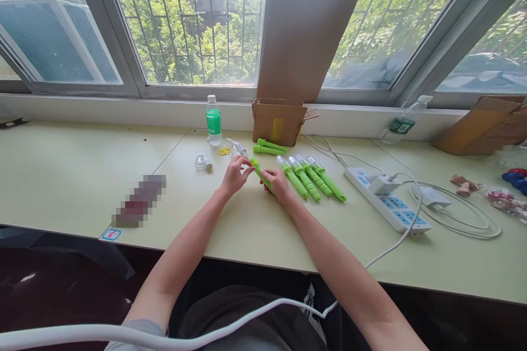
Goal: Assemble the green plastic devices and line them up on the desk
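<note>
A green plastic tube (260, 170) slants between my two hands above the table. My right hand (277, 183) is closed around its lower part. The fingers of my left hand (236, 176) pinch at its upper end, where a yellowish-green rim shows; whether a separate ring is there I cannot tell. Just beyond my left hand lie clear plastic caps (239, 149) and yellow rings (224, 151). More small clear pieces (200, 162) stand to the left. Right of my hands, several green tubes with clear tops (307, 176) lie side by side.
Two green tubes (269, 147) without clear tops lie before a cardboard box (276, 120). A water bottle (213, 120) stands at the back, another bottle (405, 120) leans by the window. A power strip (387, 200) with cables lies right. A white cable (230, 330) crosses my lap.
</note>
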`<state>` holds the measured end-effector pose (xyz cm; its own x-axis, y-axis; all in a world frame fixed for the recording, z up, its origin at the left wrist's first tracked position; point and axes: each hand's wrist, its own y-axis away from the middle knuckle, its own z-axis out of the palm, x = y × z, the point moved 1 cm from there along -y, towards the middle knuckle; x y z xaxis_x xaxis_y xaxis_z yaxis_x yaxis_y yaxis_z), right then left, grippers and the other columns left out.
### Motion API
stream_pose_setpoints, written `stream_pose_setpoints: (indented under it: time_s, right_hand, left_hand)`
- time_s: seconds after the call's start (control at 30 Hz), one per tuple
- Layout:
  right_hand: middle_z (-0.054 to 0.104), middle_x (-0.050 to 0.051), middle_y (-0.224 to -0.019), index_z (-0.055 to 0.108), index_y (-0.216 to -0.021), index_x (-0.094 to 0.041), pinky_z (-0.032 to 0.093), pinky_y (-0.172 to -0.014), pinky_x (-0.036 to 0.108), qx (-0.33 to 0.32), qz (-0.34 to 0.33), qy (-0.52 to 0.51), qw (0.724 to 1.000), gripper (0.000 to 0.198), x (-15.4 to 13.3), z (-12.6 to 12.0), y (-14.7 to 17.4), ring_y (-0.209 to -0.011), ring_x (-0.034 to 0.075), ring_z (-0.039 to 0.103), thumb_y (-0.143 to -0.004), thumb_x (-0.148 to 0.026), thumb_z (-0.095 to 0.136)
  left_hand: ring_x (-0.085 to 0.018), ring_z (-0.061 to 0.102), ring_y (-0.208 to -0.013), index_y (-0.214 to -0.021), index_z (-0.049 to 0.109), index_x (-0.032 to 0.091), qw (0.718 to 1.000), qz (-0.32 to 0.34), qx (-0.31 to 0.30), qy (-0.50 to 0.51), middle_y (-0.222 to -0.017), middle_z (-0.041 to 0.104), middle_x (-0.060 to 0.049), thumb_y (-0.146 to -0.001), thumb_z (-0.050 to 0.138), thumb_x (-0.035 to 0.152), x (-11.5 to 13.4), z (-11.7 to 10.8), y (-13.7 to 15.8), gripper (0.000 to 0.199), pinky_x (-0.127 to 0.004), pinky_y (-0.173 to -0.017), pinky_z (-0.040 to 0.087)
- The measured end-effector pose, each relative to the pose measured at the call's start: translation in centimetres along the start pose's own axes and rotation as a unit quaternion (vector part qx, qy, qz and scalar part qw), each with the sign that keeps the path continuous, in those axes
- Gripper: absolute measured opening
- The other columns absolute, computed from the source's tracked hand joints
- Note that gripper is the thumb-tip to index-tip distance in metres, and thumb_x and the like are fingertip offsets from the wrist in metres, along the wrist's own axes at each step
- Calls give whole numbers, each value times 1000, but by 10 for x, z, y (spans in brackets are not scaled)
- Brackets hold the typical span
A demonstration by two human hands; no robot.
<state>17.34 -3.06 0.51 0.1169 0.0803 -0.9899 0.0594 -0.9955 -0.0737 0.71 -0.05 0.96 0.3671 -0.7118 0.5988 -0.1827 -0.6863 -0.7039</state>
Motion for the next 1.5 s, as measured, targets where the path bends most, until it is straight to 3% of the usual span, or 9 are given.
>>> stream_pose_setpoints:
  time_s: [0.23, 0.5, 0.8, 1.03, 1.27, 1.5]
  right_hand:
    - [58, 1, -56, 58, -67, -17, 31, -35, 22, -24, 25, -66, 997, 31, -2, -2, 1, -39, 10, 46, -71, -47, 59]
    - [58, 1, -56, 60, -71, -17, 31, -35, 22, -48, 36, -69, 996, 29, -3, -5, 0, -39, 10, 46, -72, -46, 58]
    - [61, -1, -58, 62, -89, -17, 31, -33, 21, -82, 24, -66, 994, 36, -4, -6, 1, -37, 8, 44, -65, -44, 70]
    - [63, 0, -59, 58, -87, -18, 30, -34, 20, -66, 32, -63, 995, 36, -1, -6, -1, -38, 8, 45, -64, -43, 71]
    - [58, 2, -59, 62, -71, -15, 36, -37, 22, -62, 43, -72, 995, 33, -7, -4, 4, -44, 10, 51, -66, -47, 69]
    - [61, 4, -66, 61, -79, -16, 38, -36, 21, -50, 35, -56, 997, 38, -4, -2, 0, -45, 11, 52, -67, -51, 68]
  left_hand:
    - [-16, 58, -93, -99, 55, 21, 999, 14, -47, -12, -103, 56, -6, -76, 66, 24, 8, -6, 1, 25, -30, -69, 56]
    - [-15, 59, -89, -86, 57, 19, 1000, 14, -28, 0, -100, 58, -6, -79, 64, 25, 3, -5, -1, 12, -30, -68, 57]
    - [-13, 59, -86, -91, 57, 20, 999, 16, -20, 22, -99, 57, -5, -79, 64, 29, 0, -1, 0, 17, -29, -67, 57]
    - [-14, 60, -88, -85, 58, 19, 1000, 24, -3, 20, -98, 57, -6, -79, 64, 30, -1, 1, 0, 14, -30, -67, 58]
    - [-14, 60, -84, -89, 57, 20, 1000, 24, -3, 3, -95, 58, -5, -78, 66, 29, -2, 1, -1, 18, -30, -66, 57]
    - [-14, 59, -86, -86, 56, 19, 1000, 23, -1, 1, -94, 58, -5, -79, 64, 26, -5, 2, 0, 13, -31, -66, 57]
